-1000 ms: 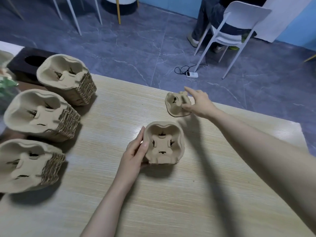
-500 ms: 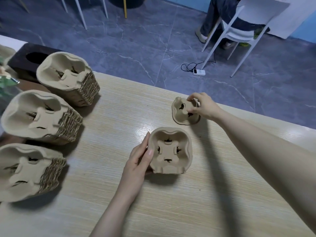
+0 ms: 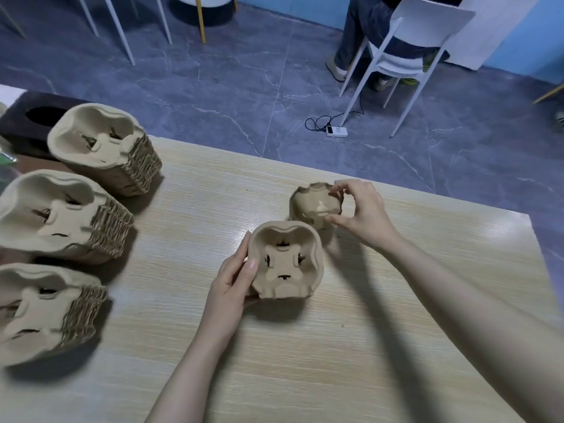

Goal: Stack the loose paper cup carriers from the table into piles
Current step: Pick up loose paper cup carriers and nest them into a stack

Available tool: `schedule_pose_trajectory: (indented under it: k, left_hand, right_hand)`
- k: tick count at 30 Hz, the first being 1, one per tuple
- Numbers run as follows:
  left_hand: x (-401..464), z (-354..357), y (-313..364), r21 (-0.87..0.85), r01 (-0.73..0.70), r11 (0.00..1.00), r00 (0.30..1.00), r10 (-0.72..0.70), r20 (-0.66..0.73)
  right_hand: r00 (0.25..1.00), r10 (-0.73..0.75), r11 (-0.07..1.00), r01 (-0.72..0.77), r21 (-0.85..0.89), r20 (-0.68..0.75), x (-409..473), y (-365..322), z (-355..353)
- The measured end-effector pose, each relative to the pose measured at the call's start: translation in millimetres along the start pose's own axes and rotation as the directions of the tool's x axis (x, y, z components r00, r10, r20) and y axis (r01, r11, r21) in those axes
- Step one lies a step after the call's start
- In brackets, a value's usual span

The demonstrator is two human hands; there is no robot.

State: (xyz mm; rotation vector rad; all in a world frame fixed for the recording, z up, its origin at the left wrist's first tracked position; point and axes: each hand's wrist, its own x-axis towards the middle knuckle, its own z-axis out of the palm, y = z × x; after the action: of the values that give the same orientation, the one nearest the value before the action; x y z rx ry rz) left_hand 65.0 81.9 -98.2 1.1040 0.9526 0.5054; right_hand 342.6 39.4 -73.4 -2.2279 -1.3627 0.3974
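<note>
A short pile of brown pulp cup carriers [image 3: 287, 261] rests mid-table, and my left hand [image 3: 233, 280] grips its left rim with the thumb inside. Just behind it, my right hand [image 3: 361, 213] pinches a single loose carrier [image 3: 314, 206] by its right edge, tilted up on its side with the open face towards me. Three taller piles stand along the left: a far pile [image 3: 103, 145], a middle pile [image 3: 61, 215] and a near pile [image 3: 42, 309].
The light wood table [image 3: 335, 346] ends at its far edge just behind the loose carrier. A dark box [image 3: 27, 117] sits at the far left. Beyond, on the grey floor, a person sits on a white chair [image 3: 412, 41] near a power strip [image 3: 335, 131].
My right hand closed on the loose carrier, lifted and tipped it upright, and drew it nearer the short pile. My left hand kept its hold on the pile.
</note>
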Motion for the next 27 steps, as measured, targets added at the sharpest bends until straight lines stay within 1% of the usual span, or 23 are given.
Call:
schedule_pose_trajectory:
  k: [3,7,9,12,14,16,18,20,24,27]
  left_hand:
    - [-0.9,0.7,1.9,0.012,0.0,1.0,1.0,0.0,0.002]
    - [-4.4,4.2,10.0,-0.034,0.029,0.999,1.0,-0.029,0.005]
    - [-5.9,5.4,12.3,-0.059,0.045,0.997,0.999,-0.045,-0.001]
    - [-8.0,6.1,14.9,-0.088,0.049,0.995,0.999,-0.049,0.004]
    - [-8.8,5.7,15.5,-0.103,0.049,0.993,0.999,-0.05,-0.001]
    - [-9.0,5.2,16.4,-0.116,0.056,0.992,0.998,-0.057,-0.002]
    - [-8.7,4.1,17.3,-0.122,0.064,0.99,0.998,-0.064,0.007]
    - [-8.1,2.4,18.9,-0.114,0.064,0.991,0.998,-0.062,0.02]
    - [-6.4,-1.7,21.6,-0.072,0.07,0.995,0.997,-0.067,0.045]
    - [-7.8,-0.6,26.5,-0.045,0.073,0.996,0.996,-0.07,0.062]
  right_hand:
    - [1.0,0.006,0.999,-0.005,0.043,-0.03,-7.7,-5.3,-0.3]
    - [0.998,0.066,0.973,-0.062,0.223,-0.013,-15.6,-10.0,3.2]
    - [0.994,0.112,0.951,-0.109,0.29,0.009,-18.9,-12.0,3.3]
    - [0.977,0.209,0.882,-0.209,0.422,0.047,-28.4,-18.5,1.2]
    - [0.973,0.228,0.868,-0.222,0.444,0.039,-36.5,-21.2,0.5]
    - [0.968,0.252,0.856,-0.218,0.47,-0.01,-45.0,-25.6,-2.8]
    - [0.96,0.264,0.848,-0.184,0.496,-0.096,-53.9,-32.6,-10.0]
    - [0.954,0.228,0.869,-0.108,0.483,-0.197,-63.4,-41.8,-19.8]
    - [0.931,0.07,0.9,0.096,0.426,-0.359,-85.2,-63.7,-37.8]
    - [0.92,-0.056,0.886,0.224,0.405,-0.387,-98.2,-74.2,-38.0]
